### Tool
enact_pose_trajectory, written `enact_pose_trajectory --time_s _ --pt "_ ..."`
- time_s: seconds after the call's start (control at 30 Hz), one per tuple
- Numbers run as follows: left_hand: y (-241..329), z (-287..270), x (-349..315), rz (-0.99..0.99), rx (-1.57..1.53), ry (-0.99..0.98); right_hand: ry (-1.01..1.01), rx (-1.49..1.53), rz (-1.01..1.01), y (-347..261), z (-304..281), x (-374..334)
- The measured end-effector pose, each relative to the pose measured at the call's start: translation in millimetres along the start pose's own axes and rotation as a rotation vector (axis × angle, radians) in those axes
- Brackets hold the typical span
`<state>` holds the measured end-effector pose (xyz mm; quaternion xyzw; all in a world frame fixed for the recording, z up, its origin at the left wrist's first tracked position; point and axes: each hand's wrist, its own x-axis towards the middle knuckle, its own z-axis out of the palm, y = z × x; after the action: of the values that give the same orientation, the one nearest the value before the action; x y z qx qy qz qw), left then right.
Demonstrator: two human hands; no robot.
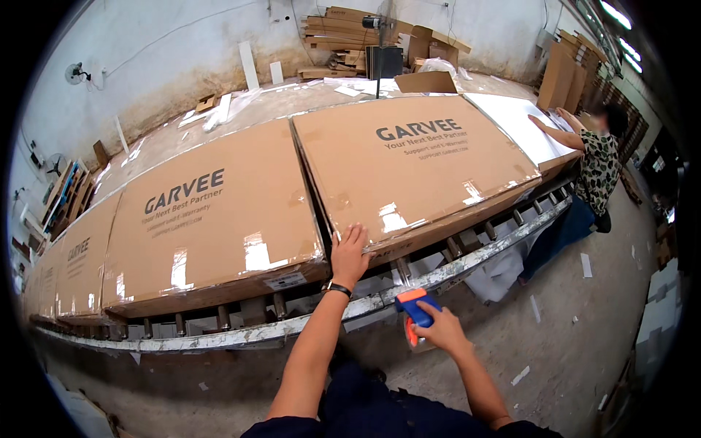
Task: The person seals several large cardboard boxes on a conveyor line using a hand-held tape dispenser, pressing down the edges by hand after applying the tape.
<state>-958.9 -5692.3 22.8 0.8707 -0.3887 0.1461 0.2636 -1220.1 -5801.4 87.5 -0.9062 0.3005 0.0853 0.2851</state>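
My left hand point(350, 257) lies with extended fingers on the near left corner of a large, flat brown cardboard box point(409, 175). Strips of clear tape shine along that box's near edge. My right hand point(442, 330) grips a blue and orange tape gun point(416, 306), held low in front of the conveyor's near rail and apart from the boxes. Left of my left hand lies a second taped cardboard box point(219, 226), with a narrow dark gap between the two.
The boxes rest in a row on a roller conveyor point(467, 271), with further boxes point(80, 263) at the left. On the right, a co-worker point(597, 164) reaches over an open box with a white sheet point(515, 124). A fan point(372, 23) and stacked cardboard point(336, 36) stand behind. Scraps litter the floor.
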Motion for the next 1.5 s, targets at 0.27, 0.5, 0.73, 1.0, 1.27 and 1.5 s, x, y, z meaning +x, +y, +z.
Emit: enact_pose_trajectory --time_s 0.27,0.5,0.73,1.0,1.27,1.5 --pt "8 -4 0 0.061 -0.019 0.034 0.121 -0.173 -0.104 -32 38 146" --pt "6 -2 1 0.094 0.051 -0.004 0.160 -0.136 -0.134 -7 47 153" --pt "1 13 4 0.197 0.167 0.083 0.339 0.085 -0.088 33 46 124" --pt "-10 18 -2 0.174 0.202 0.055 0.373 0.618 0.033 114 61 16" --pt "50 8 -8 -0.136 0.231 -0.011 0.874 1.633 0.606 327 157 -271" --pt "162 65 26 -0.019 0.063 -0.127 1.280 1.793 0.364 314 82 -291"
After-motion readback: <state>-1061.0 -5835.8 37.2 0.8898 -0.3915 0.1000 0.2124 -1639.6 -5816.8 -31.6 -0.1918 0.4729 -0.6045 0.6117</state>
